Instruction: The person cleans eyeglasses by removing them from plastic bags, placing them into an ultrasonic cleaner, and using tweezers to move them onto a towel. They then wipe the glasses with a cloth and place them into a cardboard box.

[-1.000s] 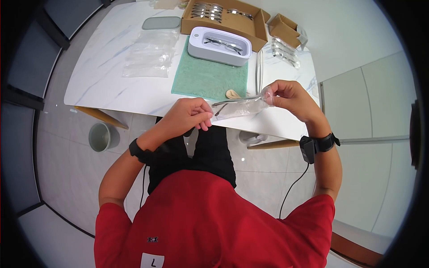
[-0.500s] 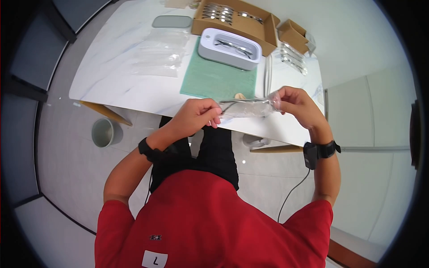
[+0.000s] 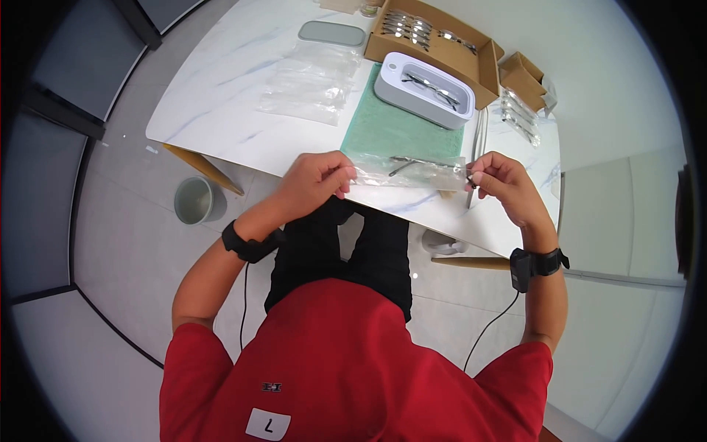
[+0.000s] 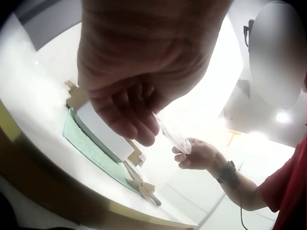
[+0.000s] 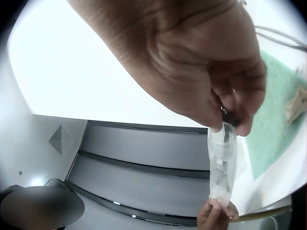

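Observation:
Stretched between the two hands is a clear plastic bag (image 3: 372, 171) with dark-framed glasses (image 3: 420, 161) in it. The left hand (image 3: 318, 183) pinches the bag's left end. At the other end the right hand (image 3: 507, 186) pinches a dark part of the glasses at the bag's edge; the right wrist view shows this dark piece (image 5: 230, 118) between thumb and fingers. The bag hangs over the table's front edge and the green cloth (image 3: 398, 132). Another pair of glasses lies in the white cleaner (image 3: 420, 103).
Behind the cleaner stands a cardboard box (image 3: 479, 74) with several glasses. Flat clear bags (image 3: 313, 81) and a grey lid (image 3: 331, 33) lie at the left. Bagged glasses (image 3: 520, 118) and a small carton (image 3: 521, 79) are at the right. A bin (image 3: 197, 200) stands on the floor.
The hands have drawn slightly apart and the bag is stretched flatter. A dark part of the glasses now shows at the right hand. The head view has shifted, moving the table rightward.

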Tool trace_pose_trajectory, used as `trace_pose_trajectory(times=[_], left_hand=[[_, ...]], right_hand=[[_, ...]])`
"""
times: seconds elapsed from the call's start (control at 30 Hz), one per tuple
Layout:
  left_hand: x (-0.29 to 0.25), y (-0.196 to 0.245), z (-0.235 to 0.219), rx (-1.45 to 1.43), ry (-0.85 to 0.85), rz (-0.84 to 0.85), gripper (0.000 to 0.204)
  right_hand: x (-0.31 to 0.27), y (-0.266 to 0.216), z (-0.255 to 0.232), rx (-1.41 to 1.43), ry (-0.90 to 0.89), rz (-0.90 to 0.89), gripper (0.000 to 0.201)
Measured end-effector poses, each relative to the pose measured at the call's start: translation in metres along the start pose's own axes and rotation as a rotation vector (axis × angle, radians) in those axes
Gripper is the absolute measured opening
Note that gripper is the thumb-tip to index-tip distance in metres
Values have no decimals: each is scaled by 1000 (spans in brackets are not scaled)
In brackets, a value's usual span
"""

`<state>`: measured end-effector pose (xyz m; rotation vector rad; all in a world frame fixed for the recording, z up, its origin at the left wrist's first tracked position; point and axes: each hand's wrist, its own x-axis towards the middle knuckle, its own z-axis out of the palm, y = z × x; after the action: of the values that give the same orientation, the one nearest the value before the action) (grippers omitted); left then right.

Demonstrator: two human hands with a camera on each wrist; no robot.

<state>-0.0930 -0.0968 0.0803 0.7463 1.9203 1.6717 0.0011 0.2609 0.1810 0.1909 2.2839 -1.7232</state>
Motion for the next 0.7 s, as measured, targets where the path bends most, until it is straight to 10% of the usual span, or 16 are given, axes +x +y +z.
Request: trace_pose_trajectory(times=[0.33,0.7], left_hand=[[-1,-16,-154,309,140,-191,21],[30,-39,-154,949,271,-194,33]], right_hand=[[-2,16,-20,114,110,37,8],[-11,27,-23,182,148,7,8]])
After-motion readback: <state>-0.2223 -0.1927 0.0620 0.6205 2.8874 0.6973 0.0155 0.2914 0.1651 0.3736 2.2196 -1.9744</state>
